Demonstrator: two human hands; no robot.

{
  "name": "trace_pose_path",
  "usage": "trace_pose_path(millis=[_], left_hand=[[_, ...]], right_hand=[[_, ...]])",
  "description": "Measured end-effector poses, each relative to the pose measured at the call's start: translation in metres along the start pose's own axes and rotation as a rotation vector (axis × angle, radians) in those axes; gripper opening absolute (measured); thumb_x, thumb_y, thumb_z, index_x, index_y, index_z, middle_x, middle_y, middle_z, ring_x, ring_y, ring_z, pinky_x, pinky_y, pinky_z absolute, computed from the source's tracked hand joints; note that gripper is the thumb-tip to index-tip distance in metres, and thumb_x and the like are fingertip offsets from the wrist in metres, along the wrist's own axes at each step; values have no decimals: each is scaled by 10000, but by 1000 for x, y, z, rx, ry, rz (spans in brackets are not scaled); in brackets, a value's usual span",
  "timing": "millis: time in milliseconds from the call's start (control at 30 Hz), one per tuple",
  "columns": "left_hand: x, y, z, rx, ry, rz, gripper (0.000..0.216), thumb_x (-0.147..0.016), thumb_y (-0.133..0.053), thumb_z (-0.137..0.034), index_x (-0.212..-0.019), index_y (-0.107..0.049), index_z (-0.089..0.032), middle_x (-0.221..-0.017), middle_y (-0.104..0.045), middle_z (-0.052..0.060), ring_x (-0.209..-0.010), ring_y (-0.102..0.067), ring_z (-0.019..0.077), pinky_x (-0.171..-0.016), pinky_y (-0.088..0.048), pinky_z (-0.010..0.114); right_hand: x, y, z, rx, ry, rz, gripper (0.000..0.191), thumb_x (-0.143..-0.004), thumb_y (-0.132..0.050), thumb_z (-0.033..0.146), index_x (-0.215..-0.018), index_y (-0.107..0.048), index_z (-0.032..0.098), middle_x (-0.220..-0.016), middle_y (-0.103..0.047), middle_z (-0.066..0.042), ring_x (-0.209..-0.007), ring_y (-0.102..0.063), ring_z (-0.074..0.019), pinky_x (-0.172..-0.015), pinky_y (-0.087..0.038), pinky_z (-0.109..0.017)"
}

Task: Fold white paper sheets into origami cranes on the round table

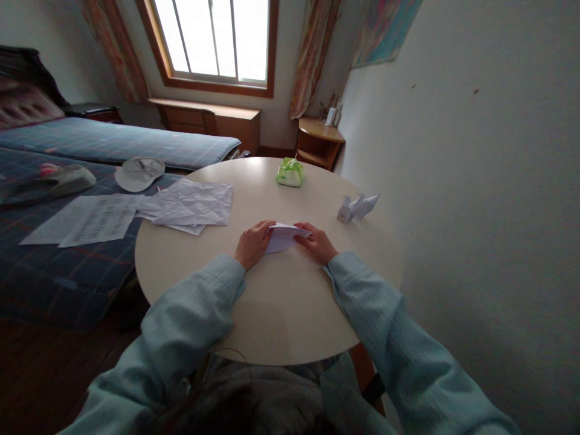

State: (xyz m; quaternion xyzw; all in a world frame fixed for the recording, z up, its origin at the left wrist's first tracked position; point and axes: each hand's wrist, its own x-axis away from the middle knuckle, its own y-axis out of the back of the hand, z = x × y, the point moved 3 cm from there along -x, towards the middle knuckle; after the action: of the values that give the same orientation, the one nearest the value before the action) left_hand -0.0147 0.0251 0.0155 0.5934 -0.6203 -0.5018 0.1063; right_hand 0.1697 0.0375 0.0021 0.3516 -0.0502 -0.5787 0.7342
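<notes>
A folded sheet of white paper [281, 240] is held between my two hands, just over the middle of the round table [281, 314]. My left hand [254, 243] grips its left end, fingers closed on it. At the right end, my right hand [316, 243] pinches the paper near its upper edge. The upper edge shows a fold, and the lower part hangs toward the tabletop. Some fingertips are hidden behind the paper. Farther right on the table stands a folded paper figure [357, 207], apart from my right hand.
A green tissue pack [290, 173] sits at the table's far side. Creased paper sheets [194, 202] lie at the left edge, with printed sheets [97, 219] and a white cap [139, 174] on the bed [90, 284] beside it. The wall [475, 211] stands close on the right.
</notes>
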Motion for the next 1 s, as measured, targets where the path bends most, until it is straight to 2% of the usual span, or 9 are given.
trace_pose_path(millis=[100,267,400,533,600,700,800,1000], left_hand=[[0,-1,-2,22,-32,18,268,-858,-361,-238,-1041,-555,-210,-1044,-612,40,-896,-590,162,-792,-461,272],[0,-2,-2,112,-51,-7,254,-852,-371,-239,-996,-576,-197,-991,-623,45,-847,-588,145,-759,-462,254],[0,-3,-1,220,-33,-3,242,-845,-384,-268,-952,-588,-193,-952,-623,46,-752,-582,120,-660,-471,218],[0,-5,0,273,-9,12,240,-839,-383,-287,-906,-587,-180,-876,-619,43,-674,-567,109,-594,-460,207],[-1,-5,1,270,15,-9,225,-834,-381,-265,-889,-581,-177,-842,-619,42,-681,-566,116,-599,-455,213],[-3,-4,2,247,54,-47,201,-822,-378,-218,-860,-570,-169,-785,-620,43,-701,-565,130,-627,-443,225],[-4,-2,3,244,96,-71,193,-819,-370,-198,-844,-559,-162,-757,-617,39,-682,-556,131,-632,-427,232],[-5,-3,9,327,202,-101,198,-830,-370,-241,-801,-550,-163,-650,-584,7,-588,-523,121,-549,-386,216]], right_hand=[[0,-1,3,54,41,37,348,-748,-519,428,-987,-573,181,-908,-628,-61,-822,-577,-174,-748,-463,-320],[1,-1,4,42,76,47,327,-762,-501,401,-1005,-577,198,-943,-626,-52,-869,-566,-174,-782,-449,-310],[-1,-1,-4,-13,32,-20,308,-804,-419,388,-996,-579,207,-948,-627,-42,-844,-579,-160,-740,-464,-289],[-2,1,-9,-19,1,-93,331,-801,-412,410,-982,-586,195,-967,-622,-49,-816,-584,-159,-714,-471,-287],[-1,1,-7,-23,-3,-76,343,-772,-466,423,-997,-578,190,-951,-625,-47,-794,-587,-158,-696,-475,-279],[1,-2,2,-34,10,45,438,-686,-586,420,-1047,-548,175,-884,-637,-38,-769,-590,-163,-674,-479,-273],[2,-2,8,-31,44,97,409,-669,-603,406,-999,-565,166,-886,-633,-39,-777,-587,-163,-685,-472,-271],[1,-2,2,-58,3,47,356,-731,-526,387,-1015,-544,174,-840,-636,-34,-743,-582,-144,-673,-465,-264]])
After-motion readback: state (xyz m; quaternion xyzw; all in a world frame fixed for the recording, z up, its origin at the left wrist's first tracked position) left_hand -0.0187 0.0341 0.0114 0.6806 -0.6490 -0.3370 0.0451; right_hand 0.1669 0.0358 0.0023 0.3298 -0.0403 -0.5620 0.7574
